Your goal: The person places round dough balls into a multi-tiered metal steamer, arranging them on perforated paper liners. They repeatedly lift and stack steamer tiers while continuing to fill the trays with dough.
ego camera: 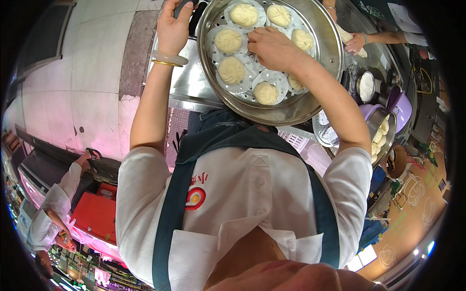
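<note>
A round metal steamer tray [271, 122] with a high rim holds several pleated dough buns, such as the one at the lower middle [266, 93], each on a perforated white paper liner. My right hand [271, 47] reaches in over the middle of the tray, fingers curled down near the liners. Whatever lies under its fingertips is hidden. At the top edge, left of the tray, my left hand [176, 23] is closed round a dark grey object [181, 8], partly cut off by the picture's edge. A black handle [196, 18] stands between that hand and the rim.
Beyond the tray, a co-worker's hands [356, 43] rest on a dough roll [345, 35] on the floured worktop. To the right are a bowl of white powder [366, 86], a purple container [402, 111] and a metal pan with dough pieces [380, 140]. Another person [54, 207] is at far left.
</note>
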`<control>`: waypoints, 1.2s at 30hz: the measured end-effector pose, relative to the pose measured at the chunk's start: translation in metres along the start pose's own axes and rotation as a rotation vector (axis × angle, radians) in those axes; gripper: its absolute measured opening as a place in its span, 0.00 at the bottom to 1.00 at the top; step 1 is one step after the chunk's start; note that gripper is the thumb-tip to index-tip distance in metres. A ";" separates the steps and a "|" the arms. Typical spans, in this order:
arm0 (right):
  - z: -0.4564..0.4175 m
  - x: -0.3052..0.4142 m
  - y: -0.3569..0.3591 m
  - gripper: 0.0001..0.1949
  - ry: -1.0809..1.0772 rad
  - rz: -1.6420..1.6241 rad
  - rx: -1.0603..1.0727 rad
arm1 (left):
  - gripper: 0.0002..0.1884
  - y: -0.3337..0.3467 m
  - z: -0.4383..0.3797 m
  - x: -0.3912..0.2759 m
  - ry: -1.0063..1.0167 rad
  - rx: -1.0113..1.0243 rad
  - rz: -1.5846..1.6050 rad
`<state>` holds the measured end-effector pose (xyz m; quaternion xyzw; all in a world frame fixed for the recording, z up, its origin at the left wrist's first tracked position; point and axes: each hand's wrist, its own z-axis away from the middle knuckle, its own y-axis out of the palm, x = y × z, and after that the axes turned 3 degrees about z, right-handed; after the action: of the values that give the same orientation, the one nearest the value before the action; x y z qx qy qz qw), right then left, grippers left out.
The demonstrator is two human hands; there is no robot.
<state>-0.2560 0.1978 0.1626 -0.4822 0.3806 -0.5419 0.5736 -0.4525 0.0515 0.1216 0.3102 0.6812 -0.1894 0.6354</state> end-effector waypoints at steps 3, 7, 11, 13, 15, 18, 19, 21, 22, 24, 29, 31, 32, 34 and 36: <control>-0.003 0.003 -0.001 0.07 -0.004 0.011 -0.010 | 0.14 0.000 0.001 -0.001 -0.018 -0.015 0.006; -0.005 -0.002 -0.002 0.06 -0.004 0.060 -0.017 | 0.13 -0.001 0.001 0.001 -0.033 -0.007 0.018; -0.011 -0.006 -0.013 0.08 0.090 0.052 -0.020 | 0.13 0.003 0.001 -0.001 -0.046 -0.018 0.059; -0.014 -0.009 -0.010 0.08 0.105 0.027 -0.059 | 0.13 0.003 0.001 -0.001 -0.029 -0.011 0.063; -0.015 -0.009 -0.007 0.07 0.136 0.007 -0.101 | 0.12 0.003 0.001 -0.002 -0.032 -0.004 0.048; -0.014 -0.008 -0.001 0.04 0.189 -0.053 -0.170 | 0.13 0.002 0.000 -0.001 -0.041 0.003 0.046; -0.013 -0.008 -0.001 0.04 0.209 -0.078 -0.194 | 0.13 0.002 0.000 0.000 -0.045 0.005 0.049; -0.005 -0.003 -0.010 0.07 0.320 -0.120 -0.162 | 0.13 0.001 0.001 0.001 -0.040 -0.003 0.058; 0.000 -0.001 -0.014 0.09 0.373 -0.141 -0.144 | 0.13 0.001 0.001 0.001 -0.038 -0.009 0.062; 0.012 0.000 -0.006 0.12 0.379 -0.139 -0.199 | 0.13 0.001 0.001 0.004 -0.042 -0.019 0.073; 0.022 0.005 0.010 0.20 0.421 -0.195 -0.214 | 0.13 0.000 0.000 0.004 -0.026 -0.015 0.052; 0.023 0.005 0.010 0.21 0.429 -0.235 -0.203 | 0.14 -0.001 0.000 0.001 -0.019 0.003 -0.007; 0.024 0.006 0.014 0.21 0.394 -0.230 -0.246 | 0.14 -0.001 0.000 0.001 -0.028 -0.004 -0.009; 0.028 0.008 0.018 0.20 0.328 -0.208 -0.326 | 0.14 0.001 -0.001 0.001 -0.043 -0.017 -0.002; 0.034 0.011 0.014 0.21 0.294 -0.243 -0.366 | 0.15 0.000 0.000 -0.002 -0.044 -0.017 -0.009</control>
<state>-0.2184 0.1913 0.1580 -0.5360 0.4907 -0.5934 0.3460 -0.4525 0.0517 0.1241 0.2976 0.6700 -0.1935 0.6520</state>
